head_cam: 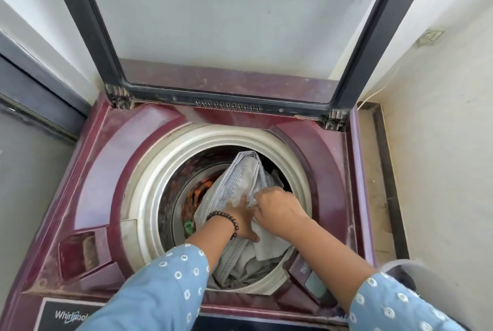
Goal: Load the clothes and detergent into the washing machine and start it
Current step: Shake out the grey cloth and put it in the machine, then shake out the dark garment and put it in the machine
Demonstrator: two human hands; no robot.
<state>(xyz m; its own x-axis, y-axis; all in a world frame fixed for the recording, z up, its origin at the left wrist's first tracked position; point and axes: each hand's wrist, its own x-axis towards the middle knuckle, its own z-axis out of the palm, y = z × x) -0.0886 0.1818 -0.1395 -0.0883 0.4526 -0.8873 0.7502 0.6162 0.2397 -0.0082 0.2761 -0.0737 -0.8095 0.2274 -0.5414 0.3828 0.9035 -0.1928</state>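
1. Maroon washing machine (101, 176), lid (229, 23) raised, frame centre.
2. Pale grey garment (237, 184) half inside drum (149, 197).
3. Left hand (244, 220) flat, pressing; right hand (277, 209) gripping cloth.
4. Loading step; next, likely pushing deeper, then detergent.

Single view, head-worn wide-angle camera. Position: above the front edge of the washing machine (88, 170), close in. Facing: forward and steeply down into the drum opening (149, 184). Raised lid (101, 37) fills the upper frame; the control panel (64, 314) is cut by the bottom edge. Walls bend at both sides from lens distortion. No second view.
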